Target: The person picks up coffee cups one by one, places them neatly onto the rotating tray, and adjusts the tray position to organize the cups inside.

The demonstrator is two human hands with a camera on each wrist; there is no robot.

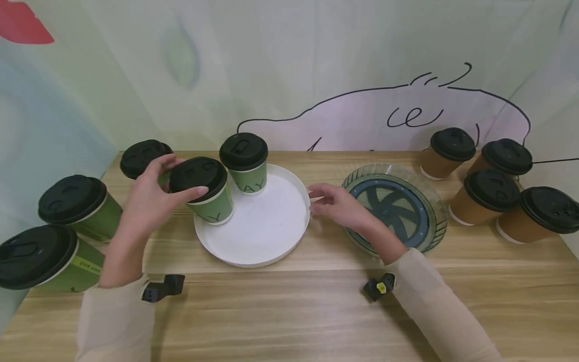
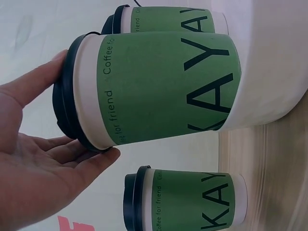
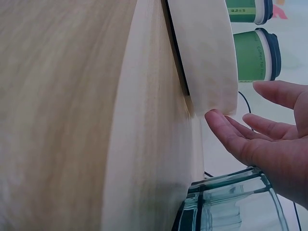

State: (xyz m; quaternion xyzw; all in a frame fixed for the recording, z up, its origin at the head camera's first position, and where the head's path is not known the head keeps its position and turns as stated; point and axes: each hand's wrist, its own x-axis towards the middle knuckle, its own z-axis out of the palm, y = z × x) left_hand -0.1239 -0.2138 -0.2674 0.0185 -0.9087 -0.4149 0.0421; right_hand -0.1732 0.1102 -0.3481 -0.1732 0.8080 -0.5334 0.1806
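My left hand (image 1: 151, 193) holds a green paper cup (image 1: 211, 207) by its black lid, thumb on one side and fingers on the other. In the left wrist view this cup (image 2: 168, 86) shows dark lettering, and its base is at the left part of the round white tray (image 1: 258, 241). A second green cup (image 1: 249, 178) stands at the tray's back. Beside the tray's right edge is my right hand (image 1: 341, 206), fingers loosely bent and holding nothing. In the right wrist view a fingertip (image 3: 214, 115) is at the tray's rim; contact is hard to tell.
Three more lidded green cups stand at the left, including a middle one (image 1: 101, 216). A clear, ribbed glass dish (image 1: 436, 221) with a blue patterned base lies under my right forearm. Several brown lidded cups (image 1: 479, 206) stand at the right. A printed curtain (image 1: 289, 60) hangs behind.
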